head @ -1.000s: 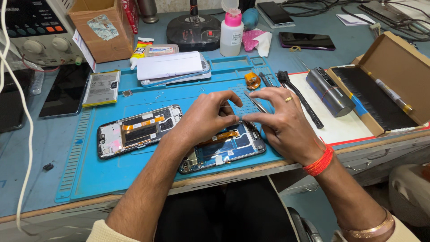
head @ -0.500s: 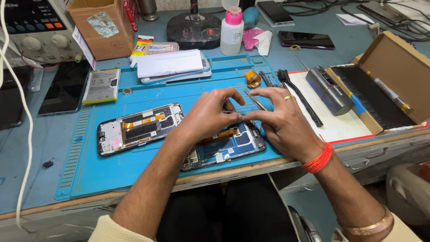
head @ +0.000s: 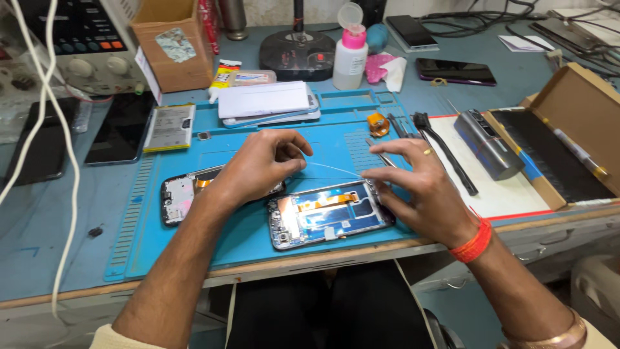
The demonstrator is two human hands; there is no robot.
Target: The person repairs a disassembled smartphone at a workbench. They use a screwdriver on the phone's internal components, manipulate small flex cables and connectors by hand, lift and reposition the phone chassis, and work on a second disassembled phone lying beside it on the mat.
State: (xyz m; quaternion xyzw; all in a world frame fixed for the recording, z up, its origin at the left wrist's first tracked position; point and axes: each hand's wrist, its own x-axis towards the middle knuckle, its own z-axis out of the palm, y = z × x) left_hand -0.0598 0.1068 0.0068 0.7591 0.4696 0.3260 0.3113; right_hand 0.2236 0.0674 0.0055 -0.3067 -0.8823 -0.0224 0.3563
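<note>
— What have your hands got hold of?

— My left hand (head: 261, 165) and my right hand (head: 413, 178) each pinch one end of a thin clear strip (head: 332, 169), stretched taut between them. Fingertips narrow on both, closed tight on the strip; the other fingers of the right hand are spread.

— Where does that sit?

— Just above the opened phone frame (head: 329, 214), which lies on the blue work mat (head: 194, 249) near the front edge of the bench (head: 39, 258). The strip runs from about nine o'clock to three o'clock over the frame's upper edge.

— Anything under your left hand?

— A second opened phone (head: 177, 197), partly hidden by my wrist, at nine o'clock from the frame.

— And farther out?

— At twelve o'clock on the mat a white slab-like device (head: 265, 100); beyond it a white bottle with a pink collar (head: 351, 55). At ten o'clock a flat battery (head: 169, 127). At two o'clock a black brush (head: 445, 152) and a grey cylinder tool (head: 487, 143) lie on a white sheet, beside an open cardboard box (head: 575, 110) at three o'clock.
</note>
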